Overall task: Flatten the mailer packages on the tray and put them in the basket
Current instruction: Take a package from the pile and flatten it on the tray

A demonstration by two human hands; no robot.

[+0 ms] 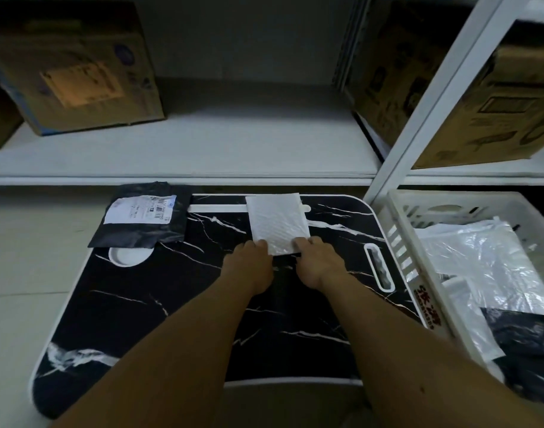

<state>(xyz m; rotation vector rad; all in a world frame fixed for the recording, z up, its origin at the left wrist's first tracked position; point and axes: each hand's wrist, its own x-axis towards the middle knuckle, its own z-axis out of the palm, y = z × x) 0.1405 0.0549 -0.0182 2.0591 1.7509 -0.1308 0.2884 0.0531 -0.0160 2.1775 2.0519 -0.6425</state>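
A white bubble mailer (277,220) lies flat on the far middle of the black marble-patterned tray (178,319). My left hand (252,264) and my right hand (318,262) both hold its near edge, fingers on top at the two near corners. A black mailer (172,230) with a white shipping label lies at the tray's far left corner, partly off the tray. At the right stands the white slotted basket (397,242), holding several clear, white and black mailers.
A white shelf board (202,149) runs behind the tray, with cardboard boxes (76,66) on it at left and right. A white shelf post (428,97) rises between tray and basket. Pale floor lies to the left.
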